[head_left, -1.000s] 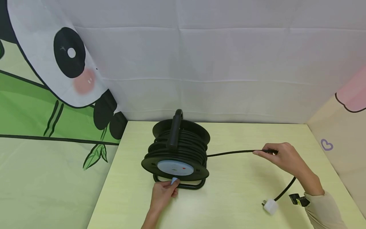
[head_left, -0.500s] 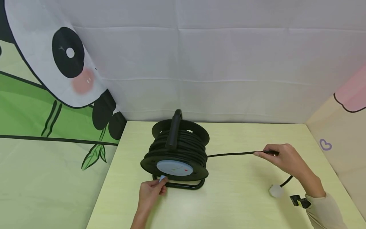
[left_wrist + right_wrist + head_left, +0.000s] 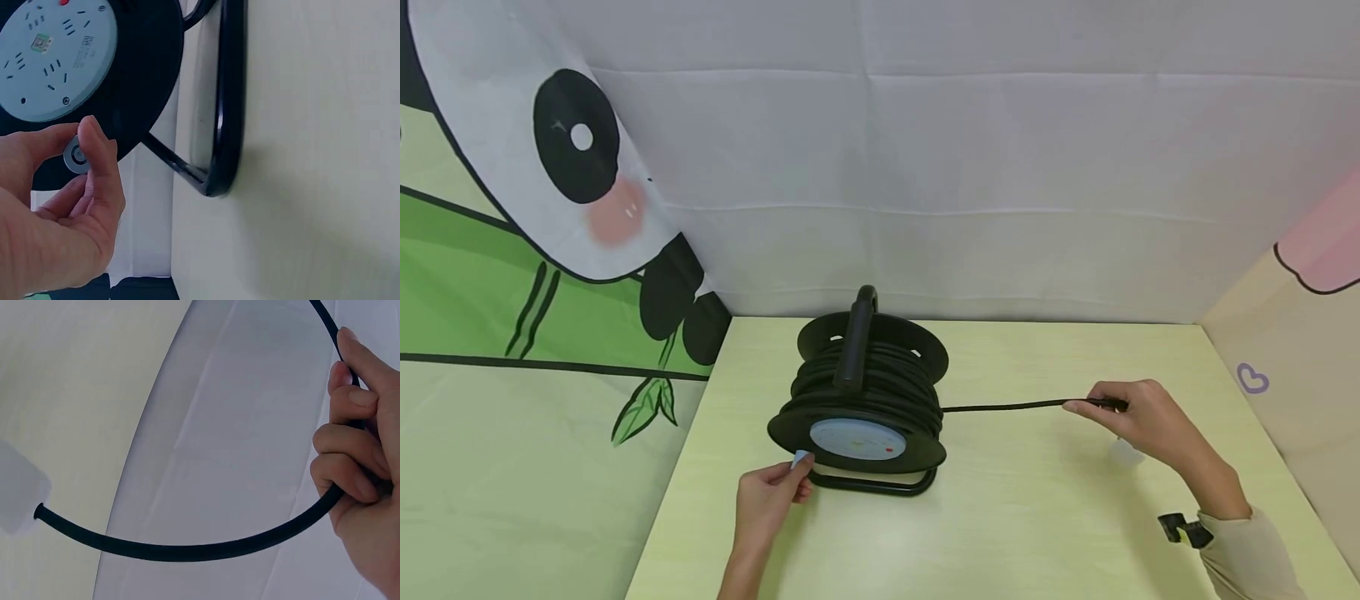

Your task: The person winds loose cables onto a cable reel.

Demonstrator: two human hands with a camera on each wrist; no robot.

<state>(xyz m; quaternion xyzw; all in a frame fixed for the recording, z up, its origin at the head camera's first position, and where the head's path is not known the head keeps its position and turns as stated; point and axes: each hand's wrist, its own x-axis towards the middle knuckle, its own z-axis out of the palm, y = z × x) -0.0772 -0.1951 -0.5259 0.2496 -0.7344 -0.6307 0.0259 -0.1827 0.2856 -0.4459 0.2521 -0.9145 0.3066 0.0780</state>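
Observation:
A black cable reel [image 3: 891, 375] stands on the table with cable wound thickly on its drum and a pale blue-grey socket panel [image 3: 59, 59] on its front disc. My left hand [image 3: 766, 504] pinches a small light-coloured winding knob [image 3: 76, 154] between thumb and finger at the disc's lower left edge. From the drum's right side the black cable [image 3: 1000, 407] runs nearly straight to my right hand [image 3: 1150, 421]. In the right wrist view, that hand's fingers curl round the cable. Its free end bows down to a white plug [image 3: 22, 490], mostly hidden behind the hand in the head view.
The reel's black tube frame [image 3: 880, 486] rests on the pale yellow table [image 3: 1000, 525], its carry handle [image 3: 857, 342] rising above the drum. A white cloth backdrop [image 3: 1000, 167] hangs behind, with a printed cartoon cloth [image 3: 580, 183] on the left.
My left hand has moved left along the disc's lower edge with the knob. The plug has swung up and behind my right hand, which keeps its grip on the cable.

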